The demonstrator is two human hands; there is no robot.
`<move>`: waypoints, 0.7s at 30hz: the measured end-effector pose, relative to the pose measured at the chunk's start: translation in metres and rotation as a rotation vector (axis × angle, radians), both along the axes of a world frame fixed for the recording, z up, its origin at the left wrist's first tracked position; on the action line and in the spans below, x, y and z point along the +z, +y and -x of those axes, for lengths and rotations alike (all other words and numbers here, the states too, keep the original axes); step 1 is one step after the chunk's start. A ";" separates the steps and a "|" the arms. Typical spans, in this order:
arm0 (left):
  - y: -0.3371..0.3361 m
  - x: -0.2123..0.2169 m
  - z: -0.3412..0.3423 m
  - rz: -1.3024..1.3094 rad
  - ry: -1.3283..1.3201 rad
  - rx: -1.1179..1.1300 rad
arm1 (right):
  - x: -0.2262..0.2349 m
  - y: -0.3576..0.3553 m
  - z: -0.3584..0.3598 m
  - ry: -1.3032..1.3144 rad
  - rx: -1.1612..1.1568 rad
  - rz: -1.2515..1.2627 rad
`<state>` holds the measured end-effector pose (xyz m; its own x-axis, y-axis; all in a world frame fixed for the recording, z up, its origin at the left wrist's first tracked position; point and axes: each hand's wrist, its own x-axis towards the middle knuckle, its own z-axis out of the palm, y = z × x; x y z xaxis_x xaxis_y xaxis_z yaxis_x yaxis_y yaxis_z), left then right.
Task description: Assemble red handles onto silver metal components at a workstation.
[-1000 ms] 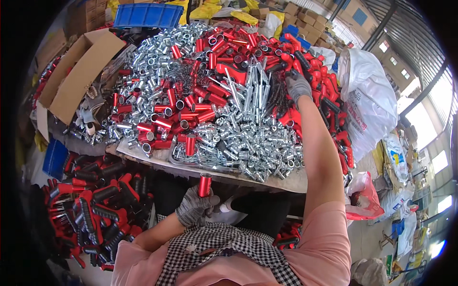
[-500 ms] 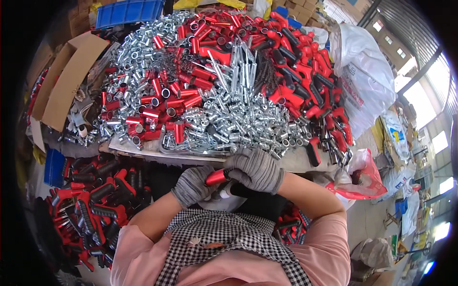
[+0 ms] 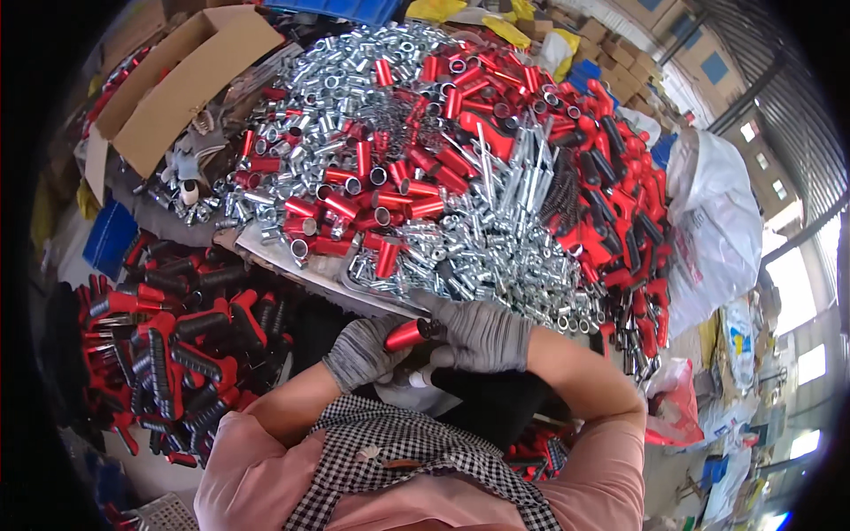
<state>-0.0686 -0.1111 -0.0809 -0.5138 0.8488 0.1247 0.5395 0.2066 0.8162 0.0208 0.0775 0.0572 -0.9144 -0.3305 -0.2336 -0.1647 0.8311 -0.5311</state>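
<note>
My left hand [image 3: 361,352], in a grey knit glove, is closed around a short, shiny red tube [image 3: 407,334]. A dark piece shows at the tube's right end. My right hand [image 3: 485,336], gloved the same way, is beside that end, its fingers stretched left and its thumb apart below. Whether it touches the dark piece I cannot tell. Both hands are in front of the worktable's near edge [image 3: 305,276], above my lap. On the table just beyond them lie loose silver metal fittings [image 3: 496,265] and red metal sleeves [image 3: 387,258].
Red-and-black handled parts [image 3: 181,354] are heaped at lower left, with more red-and-black handles [image 3: 611,195] piled on the table's right. Thin silver rods [image 3: 531,168] lie mid-table. A cardboard box [image 3: 195,88] stands at far left, a white sack [image 3: 715,226] at right.
My right hand has come off the red tube's end, its fingers spreading out. The left hand still holds the tube. The view has turned, so the table appears shifted to the right.
</note>
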 end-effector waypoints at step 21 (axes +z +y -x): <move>-0.018 0.012 0.003 -0.076 -0.119 0.027 | 0.067 0.197 0.196 0.687 -0.743 -0.445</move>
